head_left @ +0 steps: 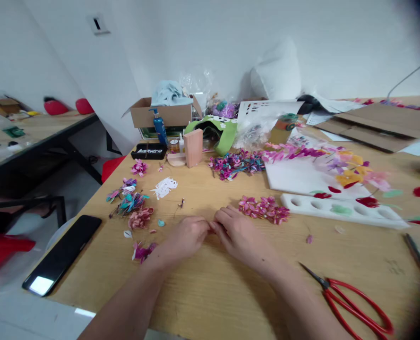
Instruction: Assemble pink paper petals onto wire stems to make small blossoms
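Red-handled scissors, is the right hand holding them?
No, the red-handled scissors lie on the table, while the right hand is beside the left hand.

A pale, plain wall (210, 42) rises behind the wooden table's (195, 302) far edge, bearing a small switch plate (98, 24) above the far left corner. Beyond the left edge stand a dark-legged second table (59, 123) and a red stool (7, 250) on light floor (7, 318).
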Tool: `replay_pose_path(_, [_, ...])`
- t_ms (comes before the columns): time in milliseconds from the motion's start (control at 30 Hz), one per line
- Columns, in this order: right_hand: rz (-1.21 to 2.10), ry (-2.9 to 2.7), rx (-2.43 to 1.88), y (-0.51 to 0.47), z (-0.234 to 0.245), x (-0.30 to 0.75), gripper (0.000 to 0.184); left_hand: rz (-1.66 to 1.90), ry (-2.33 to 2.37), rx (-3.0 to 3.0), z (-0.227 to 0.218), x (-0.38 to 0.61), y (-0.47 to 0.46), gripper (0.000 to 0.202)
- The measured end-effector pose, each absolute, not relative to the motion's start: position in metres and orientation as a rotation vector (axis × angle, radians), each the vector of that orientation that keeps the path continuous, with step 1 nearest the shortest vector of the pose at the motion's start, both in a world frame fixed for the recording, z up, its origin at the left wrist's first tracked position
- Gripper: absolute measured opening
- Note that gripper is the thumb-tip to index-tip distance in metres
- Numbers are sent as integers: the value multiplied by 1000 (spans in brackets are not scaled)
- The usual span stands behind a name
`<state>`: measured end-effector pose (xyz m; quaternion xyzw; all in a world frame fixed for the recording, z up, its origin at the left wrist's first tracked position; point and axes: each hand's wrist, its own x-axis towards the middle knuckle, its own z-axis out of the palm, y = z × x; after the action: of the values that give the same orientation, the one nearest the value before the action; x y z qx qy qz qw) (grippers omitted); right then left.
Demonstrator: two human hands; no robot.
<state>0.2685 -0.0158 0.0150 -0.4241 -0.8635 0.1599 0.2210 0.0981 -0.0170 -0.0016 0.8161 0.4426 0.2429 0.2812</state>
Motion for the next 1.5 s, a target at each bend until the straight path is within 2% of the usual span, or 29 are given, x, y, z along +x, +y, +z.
replay_pose_path(133, [1022,-2166,-1113,-7,17,280,24,586,922,1784,1,100,-22,15])
replay_pose_path(233, [1413,-1910,-1021,-3,17,285,31,668,860,1430,2,100,-25,17])
replay_pose_path(367, [1640,-1583,-931,-3,11,277,38,928,839,1118,2,99,-20,23])
replay_pose_path(500, [1650,-1498,-856,-8,2,259,34,1178,864,863,3,99,-13,24])
replay_pose_path(633, [1589,-1450,-854,-14,-2,246,30,1256,902,777,5,99,-9,22])
replay_pose_path(767, [1515,-1427,-893,-16,-3,242,28,1297,955,799,1,99,-9,20])
replay_pose_path(1033, [1422,-1289,-1062,-14,-5,241,36,1309,1091,1004,-3,105,-13,14])
replay_pose_path(1500, [1587,-1018,-1017,-14,-15,233,34,1339,1217,1095,-6,113,-14,14])
